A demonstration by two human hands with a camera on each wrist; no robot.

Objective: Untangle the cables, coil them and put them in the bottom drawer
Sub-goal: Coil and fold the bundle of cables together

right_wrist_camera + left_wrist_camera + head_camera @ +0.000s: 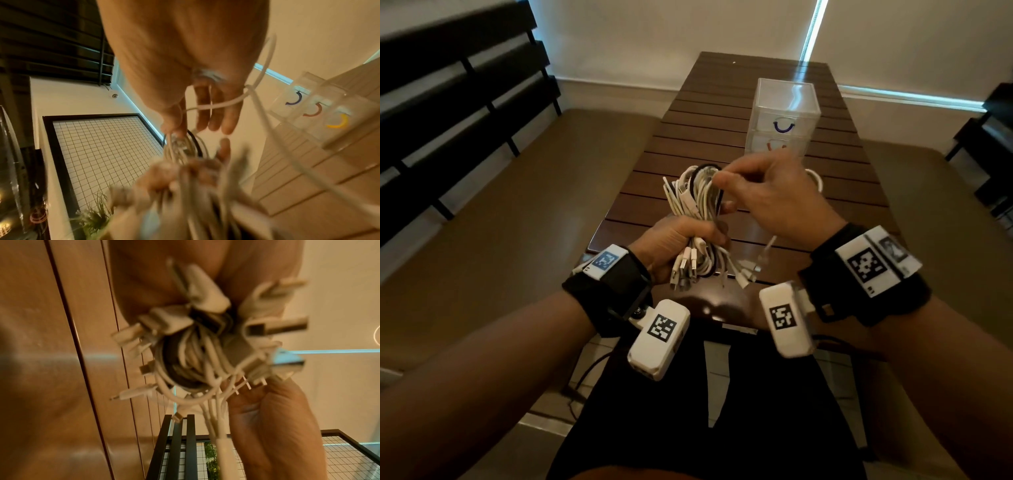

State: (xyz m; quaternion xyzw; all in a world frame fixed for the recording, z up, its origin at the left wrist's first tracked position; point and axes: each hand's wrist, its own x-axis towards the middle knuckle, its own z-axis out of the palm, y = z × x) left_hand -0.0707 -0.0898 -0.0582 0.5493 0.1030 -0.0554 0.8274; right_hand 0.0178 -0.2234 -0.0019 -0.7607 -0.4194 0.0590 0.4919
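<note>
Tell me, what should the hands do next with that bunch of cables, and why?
Probably draw the pinched cable free with the right hand. The left hand grips the bundle in a fist, plugs hanging below, and the drawers look shut.

No legible text anywhere.

A dark slatted table (722, 113) stands between tan benches (517, 205), below pale blinds (654, 34).
</note>
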